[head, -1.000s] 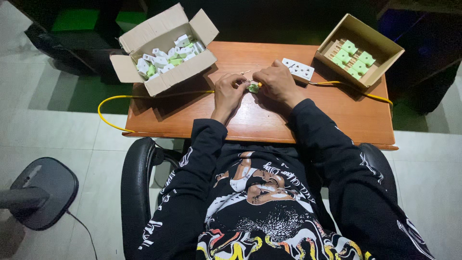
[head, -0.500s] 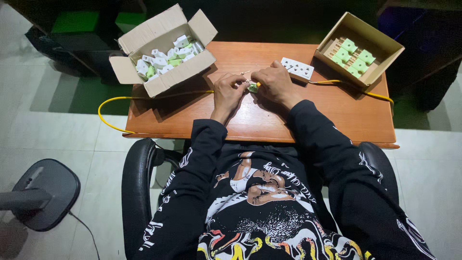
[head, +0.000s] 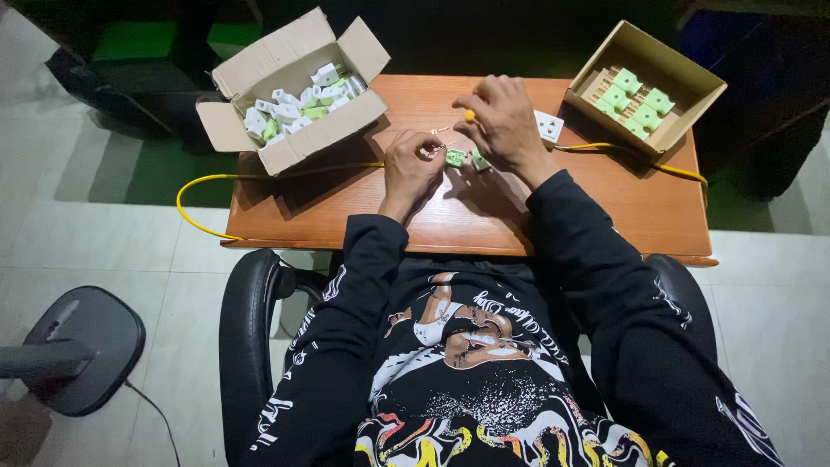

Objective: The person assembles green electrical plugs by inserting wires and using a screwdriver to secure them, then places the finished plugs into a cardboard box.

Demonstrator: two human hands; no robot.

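Observation:
My left hand (head: 411,169) rests on the wooden table (head: 605,203) and pinches a small green plug piece (head: 455,157) at its fingertips. My right hand (head: 503,126) is just behind and to the right, closed on a small yellow-handled screwdriver (head: 468,113) whose thin shaft points left. A second green and white plug piece (head: 480,162) lies on the table under the right hand. A white socket block (head: 548,126) lies right of that hand, on a yellow cable (head: 259,175) that crosses the table.
An open cardboard box (head: 233,130) with several white and green plug parts stands at the table's back left. A smaller box (head: 683,73) with rows of green parts is at the back right. A black chair arm (head: 246,320) and a grey stand base (head: 82,346) are at the lower left.
My hands were pressed together over one green piece. Now they are apart: the right hand has lifted back with the screwdriver, and two pieces show between the hands.

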